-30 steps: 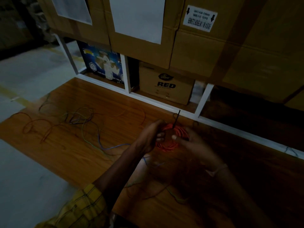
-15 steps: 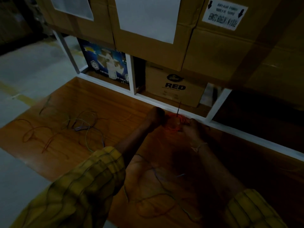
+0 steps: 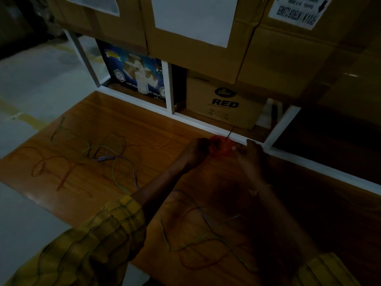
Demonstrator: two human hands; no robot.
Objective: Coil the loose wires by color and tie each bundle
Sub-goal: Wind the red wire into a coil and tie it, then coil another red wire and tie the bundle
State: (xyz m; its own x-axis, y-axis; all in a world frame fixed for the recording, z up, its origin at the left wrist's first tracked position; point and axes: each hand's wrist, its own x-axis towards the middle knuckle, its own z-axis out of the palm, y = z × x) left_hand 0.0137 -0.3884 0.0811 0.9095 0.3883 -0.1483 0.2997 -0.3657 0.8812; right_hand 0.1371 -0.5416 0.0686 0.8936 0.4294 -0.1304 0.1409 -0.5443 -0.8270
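Both arms have stretched further out over the last second, carrying the red wire coil [image 3: 219,147] away from the person's body and up against the white shelf rail [image 3: 198,122]. That reach suggests the red bundle is wound and now in its tying step, with a thin dark tie [image 3: 230,133] poking up out of the coil, between the two hands.

The left hand [image 3: 198,150] is curled in against the coil's near-left side, apparently gripping the loops, though the light is too dim to count fingers. The right hand [image 3: 252,153] sits just on the coil's other side, fingers bent toward it; it seems to be pinching the coil or the tie's end, but which of the two cannot be told.

Well off to the left of the left hand, loose wires [image 3: 111,153] in green, purple and orange sprawl across the wooden board [image 3: 144,129]. More loose strands [image 3: 198,244] lie below the forearms, nearer the person. So only one colour looks close to finished, and the rest are not yet coiled.
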